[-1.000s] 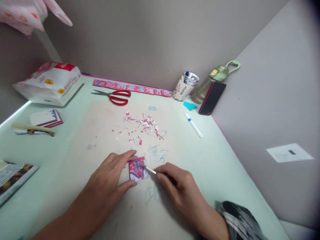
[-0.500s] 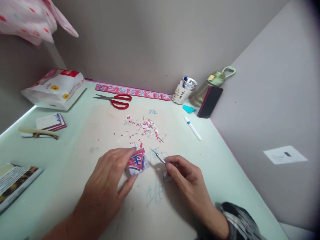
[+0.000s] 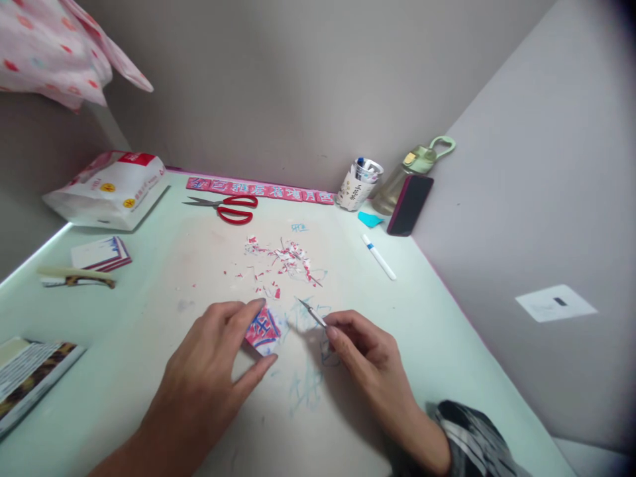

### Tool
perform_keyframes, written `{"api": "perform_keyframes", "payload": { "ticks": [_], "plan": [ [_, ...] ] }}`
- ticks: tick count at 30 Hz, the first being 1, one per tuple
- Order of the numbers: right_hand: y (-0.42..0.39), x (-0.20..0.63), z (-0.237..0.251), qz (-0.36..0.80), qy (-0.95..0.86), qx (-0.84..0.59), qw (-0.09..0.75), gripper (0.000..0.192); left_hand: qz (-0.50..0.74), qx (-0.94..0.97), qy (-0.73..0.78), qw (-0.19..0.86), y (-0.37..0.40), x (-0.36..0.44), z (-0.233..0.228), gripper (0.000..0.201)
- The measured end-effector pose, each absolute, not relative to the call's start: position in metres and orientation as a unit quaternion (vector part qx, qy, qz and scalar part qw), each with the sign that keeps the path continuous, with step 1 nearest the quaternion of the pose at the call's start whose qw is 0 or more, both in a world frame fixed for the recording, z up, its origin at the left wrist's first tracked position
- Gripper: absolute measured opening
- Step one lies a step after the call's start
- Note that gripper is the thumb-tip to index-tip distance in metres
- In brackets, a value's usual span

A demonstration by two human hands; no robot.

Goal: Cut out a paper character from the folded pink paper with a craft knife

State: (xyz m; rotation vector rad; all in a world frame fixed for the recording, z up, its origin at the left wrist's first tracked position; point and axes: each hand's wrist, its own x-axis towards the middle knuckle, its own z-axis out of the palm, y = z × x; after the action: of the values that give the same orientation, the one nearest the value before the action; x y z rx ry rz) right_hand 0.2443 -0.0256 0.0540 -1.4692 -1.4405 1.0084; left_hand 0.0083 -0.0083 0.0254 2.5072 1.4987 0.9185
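Note:
Between its thumb and fingertips, my left hand (image 3: pixel 213 364) holds a small square paper piece (image 3: pixel 264 330), red and white with a blue written character. The piece is tilted, its upper left edge hidden by my fingers. My right hand (image 3: pixel 370 361) pinches a slim craft knife (image 3: pixel 314 314), its blade aimed up and left. The blade tip is apart from the square. Just beyond both hands lie red and white paper scraps (image 3: pixel 293 257). Blue pen marks (image 3: pixel 305 391) show on the mat under my hands.
Red-handled scissors (image 3: pixel 236 211) lie behind the scraps, near a row of pink character tiles (image 3: pixel 263 190). A white marker (image 3: pixel 379 257), a pen cup (image 3: pixel 356 189), a phone (image 3: pixel 410 205) and a bottle (image 3: pixel 392 192) stand or lie right. White paper bag (image 3: pixel 112 192) and cards (image 3: pixel 102 255) are left.
My left hand has turned the square piece clockwise and shifted it slightly left. The craft knife stays in my right hand, nearly in place. The camera view has shifted a little.

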Motion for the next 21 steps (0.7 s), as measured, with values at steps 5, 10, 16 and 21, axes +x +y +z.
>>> {"api": "perform_keyframes", "payload": {
  "ticks": [5, 10, 16, 21],
  "plan": [
    [-0.025, 0.243, 0.053, 0.409, -0.596, -0.580, 0.376, 0.023, 0.219, 0.822, 0.511, 0.126, 0.000, -0.004, 0.011, 0.066],
    [-0.027, 0.242, 0.053, 0.396, -0.635, -0.572, 0.336, 0.021, 0.224, 0.844, 0.445, 0.200, 0.003, -0.015, 0.010, 0.053],
    [-0.031, 0.242, 0.050, 0.371, -0.666, -0.569, 0.308, 0.018, 0.171, 0.815, 0.543, 0.111, -0.002, -0.007, 0.016, 0.056],
    [-0.035, 0.242, 0.048, 0.350, -0.710, -0.548, 0.269, 0.017, 0.166, 0.813, 0.548, 0.100, -0.007, -0.005, 0.016, 0.062]
  ]
}}
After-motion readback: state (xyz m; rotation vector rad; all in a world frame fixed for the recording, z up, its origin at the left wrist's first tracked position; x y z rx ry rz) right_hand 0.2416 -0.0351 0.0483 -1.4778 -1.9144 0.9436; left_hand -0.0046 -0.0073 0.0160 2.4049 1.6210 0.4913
